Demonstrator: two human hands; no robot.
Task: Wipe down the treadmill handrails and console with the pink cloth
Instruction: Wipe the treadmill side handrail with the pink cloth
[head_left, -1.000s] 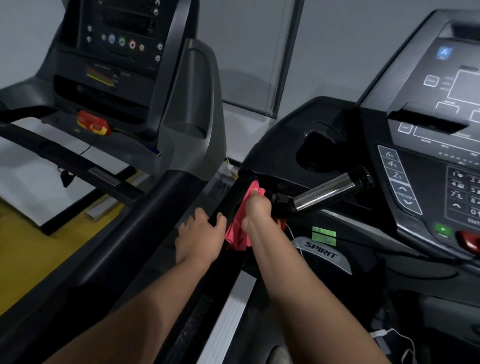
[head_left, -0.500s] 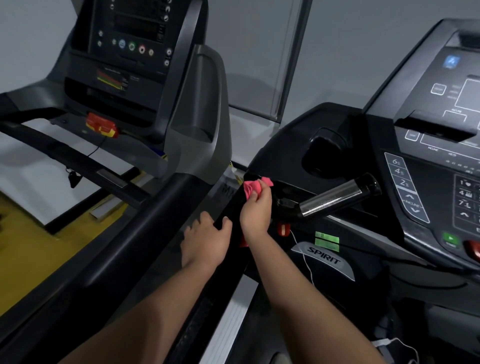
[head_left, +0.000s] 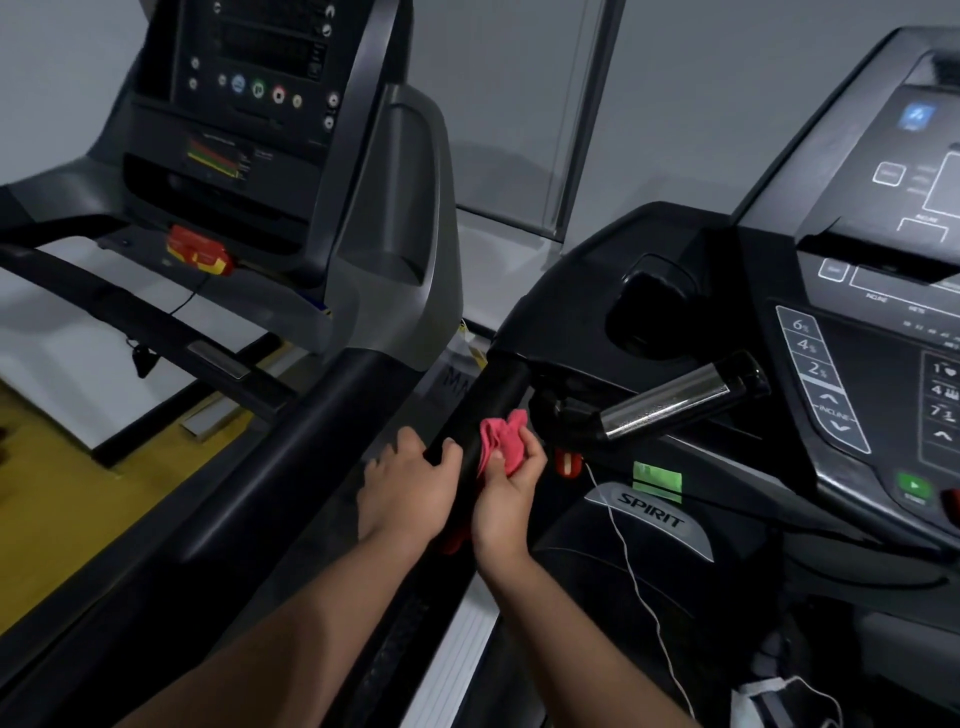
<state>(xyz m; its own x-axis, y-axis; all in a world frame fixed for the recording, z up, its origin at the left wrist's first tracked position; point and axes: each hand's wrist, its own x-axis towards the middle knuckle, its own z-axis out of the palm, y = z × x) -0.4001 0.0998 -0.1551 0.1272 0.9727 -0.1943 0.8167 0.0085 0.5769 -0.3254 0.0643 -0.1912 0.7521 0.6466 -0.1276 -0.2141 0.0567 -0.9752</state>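
A black left handrail (head_left: 496, 397) of the right-hand treadmill runs from the console down toward me. My right hand (head_left: 506, 493) grips a bunched pink cloth (head_left: 501, 441) and holds it against the right side of this rail. My left hand (head_left: 408, 486) rests on the rail's left side, thumb hooked over the top. A bit of pink cloth shows below, between the two wrists. The dark console (head_left: 857, 322) with keypads rises at the right. A chrome pulse grip (head_left: 670, 402) sticks out just right of the cloth.
A second treadmill stands at the left, with its own console (head_left: 254, 88), a red safety key (head_left: 200, 254) and a thick black rail (head_left: 249, 493). A white cord (head_left: 639, 587) hangs from a red clip (head_left: 569, 462). Yellow floor (head_left: 67, 499) lies far left.
My right hand slid the cloth up the rail toward the console, then back down toward me. The left hand stayed on the rail. The view shifted slightly.
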